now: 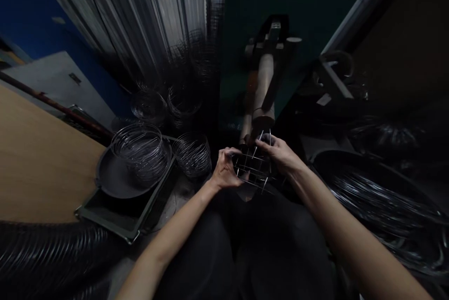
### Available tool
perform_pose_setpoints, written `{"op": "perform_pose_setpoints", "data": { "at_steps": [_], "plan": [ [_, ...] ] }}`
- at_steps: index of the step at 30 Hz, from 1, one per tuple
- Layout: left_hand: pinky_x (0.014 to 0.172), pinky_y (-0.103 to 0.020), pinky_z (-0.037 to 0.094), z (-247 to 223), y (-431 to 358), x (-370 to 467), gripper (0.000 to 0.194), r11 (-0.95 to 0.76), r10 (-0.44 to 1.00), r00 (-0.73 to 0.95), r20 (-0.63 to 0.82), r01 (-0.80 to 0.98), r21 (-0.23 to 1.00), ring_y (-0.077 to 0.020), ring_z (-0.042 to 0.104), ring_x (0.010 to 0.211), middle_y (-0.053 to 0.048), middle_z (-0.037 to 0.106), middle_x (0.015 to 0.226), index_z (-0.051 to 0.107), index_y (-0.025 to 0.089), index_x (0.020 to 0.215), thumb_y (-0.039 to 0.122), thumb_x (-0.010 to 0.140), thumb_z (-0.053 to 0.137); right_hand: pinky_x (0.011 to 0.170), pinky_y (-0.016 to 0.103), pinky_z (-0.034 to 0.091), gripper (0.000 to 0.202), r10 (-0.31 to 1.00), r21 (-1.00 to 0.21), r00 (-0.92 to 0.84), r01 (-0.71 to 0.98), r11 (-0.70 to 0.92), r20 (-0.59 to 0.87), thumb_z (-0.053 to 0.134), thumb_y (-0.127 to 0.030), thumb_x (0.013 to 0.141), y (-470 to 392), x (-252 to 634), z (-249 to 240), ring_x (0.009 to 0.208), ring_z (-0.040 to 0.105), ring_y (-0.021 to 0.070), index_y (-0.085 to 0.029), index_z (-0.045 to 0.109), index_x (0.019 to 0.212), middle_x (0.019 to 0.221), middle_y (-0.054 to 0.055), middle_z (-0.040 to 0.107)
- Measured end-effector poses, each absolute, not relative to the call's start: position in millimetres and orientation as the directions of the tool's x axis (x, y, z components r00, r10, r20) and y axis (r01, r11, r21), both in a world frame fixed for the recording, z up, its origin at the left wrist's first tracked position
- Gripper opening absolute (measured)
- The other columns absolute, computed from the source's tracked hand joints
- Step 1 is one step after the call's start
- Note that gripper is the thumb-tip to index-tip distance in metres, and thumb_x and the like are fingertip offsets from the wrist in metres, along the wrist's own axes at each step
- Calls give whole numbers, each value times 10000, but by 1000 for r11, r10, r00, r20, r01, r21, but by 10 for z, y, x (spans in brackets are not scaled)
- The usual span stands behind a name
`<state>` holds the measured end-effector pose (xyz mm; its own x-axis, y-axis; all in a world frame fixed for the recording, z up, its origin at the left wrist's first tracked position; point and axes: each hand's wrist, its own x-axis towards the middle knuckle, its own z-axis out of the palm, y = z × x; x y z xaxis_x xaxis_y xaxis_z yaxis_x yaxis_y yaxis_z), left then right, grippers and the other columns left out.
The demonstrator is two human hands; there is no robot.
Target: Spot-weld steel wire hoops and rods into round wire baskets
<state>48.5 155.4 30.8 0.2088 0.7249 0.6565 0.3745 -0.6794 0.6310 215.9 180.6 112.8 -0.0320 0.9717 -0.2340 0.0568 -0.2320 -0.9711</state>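
Note:
In the middle of the head view, a small frame of crossed metal wires (253, 167) sits between my two hands, just below the end of a machine's round arms. My left hand (225, 169) grips its left side, with the thumb low and the fingers over the top. At the upper right of the frame, my right hand (277, 150) pinches a wire between thumb and fingers. The upper cylindrical machine arm (264, 80) points down toward the frame. Dim light hides where the frame and the arm tips meet.
Wire rings (140, 148) lie in a dark round pan (112, 176) on a green crate (131, 232) at left. Another bundle of rings (192, 152) stands beside it. At right, a wide basin (326, 155) holds many shiny wire pieces (379, 197). The green machine body (315, 14) rises ahead.

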Motion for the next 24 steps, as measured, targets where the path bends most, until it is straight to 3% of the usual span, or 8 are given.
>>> {"op": "perform_pose_setpoints", "data": {
  "at_steps": [4,10,16,24],
  "plan": [
    [842,-444,435,350,1666,453,625,-675,728,195,657,373,637,-224,532,939,-76,498,1012,316,203,1075,261,576,689,525,241,434,475,978,-980,-57,25,-199,-200,775,-472,535,1934,2135,1121,605,552,132,-176,548,828,758,15,609],
    [835,-435,449,363,1785,443,617,-667,734,180,655,377,643,-219,532,931,-71,485,1006,336,196,1079,275,582,693,446,225,387,559,984,-981,-44,90,-170,-174,761,-554,508,2052,2120,1138,534,537,124,-169,550,853,731,28,620],
    [841,-427,461,343,1835,445,655,-659,738,167,653,385,646,-216,528,928,-76,470,1042,343,189,1110,312,575,700,435,215,393,557,981,-980,-27,63,-191,-193,805,-488,462,2098,2112,1143,590,584,152,-175,570,859,709,28,631],
    [855,-408,449,386,1868,452,670,-620,776,153,612,367,693,-216,529,945,-81,478,1068,354,188,1110,295,556,717,446,217,405,504,988,-986,-6,67,-150,-151,803,-455,520,2214,2191,1013,585,560,134,-172,569,866,747,30,622]
  ]
}}
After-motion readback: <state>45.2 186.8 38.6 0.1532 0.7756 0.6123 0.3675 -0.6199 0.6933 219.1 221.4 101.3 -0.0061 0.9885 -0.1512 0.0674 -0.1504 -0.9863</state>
